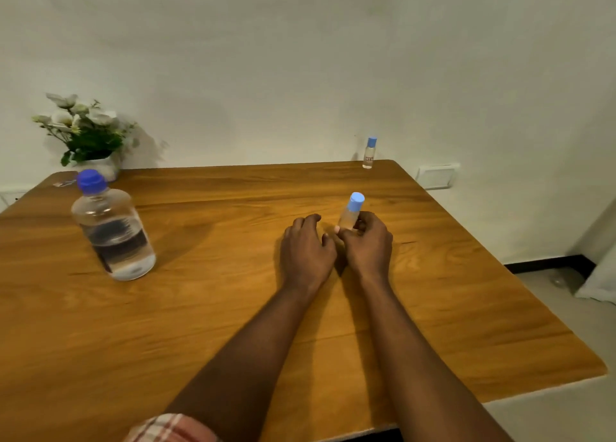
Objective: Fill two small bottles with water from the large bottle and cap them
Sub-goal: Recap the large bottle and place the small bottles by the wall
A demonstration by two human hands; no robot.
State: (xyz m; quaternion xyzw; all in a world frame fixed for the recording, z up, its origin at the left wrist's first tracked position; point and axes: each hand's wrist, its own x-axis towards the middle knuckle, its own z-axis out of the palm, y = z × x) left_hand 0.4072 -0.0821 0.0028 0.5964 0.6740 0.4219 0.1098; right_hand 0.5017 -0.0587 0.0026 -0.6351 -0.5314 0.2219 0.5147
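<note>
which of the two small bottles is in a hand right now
The nearer small bottle, tilted, its body gripped by the right hand. The other small bottle stands upright, untouched, at the far edge of the table.

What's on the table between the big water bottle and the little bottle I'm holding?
Head view: right of the large clear blue-capped water bottle, only bare wooden tabletop, then the left hand beside the small clear blue-capped bottle.

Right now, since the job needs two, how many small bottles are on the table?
2. The near small bottle, capped, is held by the right hand midway across the table; the far small bottle, capped, stands at its far right corner. None looks hidden.
</note>
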